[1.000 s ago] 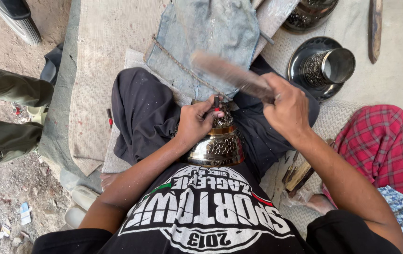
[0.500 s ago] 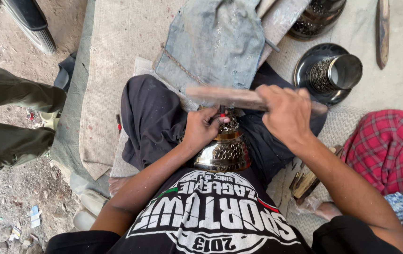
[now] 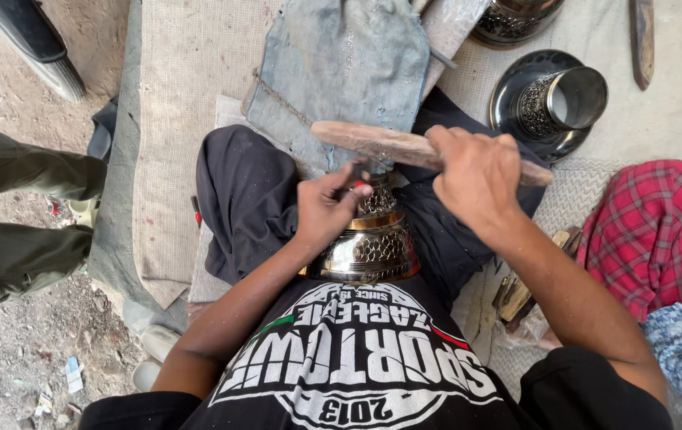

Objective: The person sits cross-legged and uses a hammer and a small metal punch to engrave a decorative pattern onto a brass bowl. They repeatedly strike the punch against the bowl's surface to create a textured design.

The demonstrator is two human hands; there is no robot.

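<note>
On the ground, a woven mat [image 3: 197,119] spreads under the seated person, with a worn blue denim cloth [image 3: 349,72] laid over it just ahead of the knees. To the left stand someone's olive-trousered legs [image 3: 14,215], well apart from the work; to the right a red plaid cloth [image 3: 660,231] lies near the person's right forearm. Beyond it, a dark round metal tray [image 3: 516,119] carries a patterned metal cup [image 3: 564,99] lying on its side.

Between the thighs, pressed against the lap, sits the engraved metal vessel [image 3: 373,251], shiny, with a brass-coloured band around its neck. The right hand [image 3: 476,179] is closed around a wooden mallet [image 3: 381,143], a long flat stick held almost level above the vessel's top. The left hand [image 3: 325,207] pinches a small chisel [image 3: 357,171] against the vessel's upper part, fingers wrapped tight around the tool; its tip is hidden behind the hand.

The left fingers sit very close beneath the mallet, so an off-centre stroke could land on the knuckles. The vessel appears to be braced only by the legs; a heavy stroke might roll it and let the chisel skid across the pattern, scoring it.
</note>
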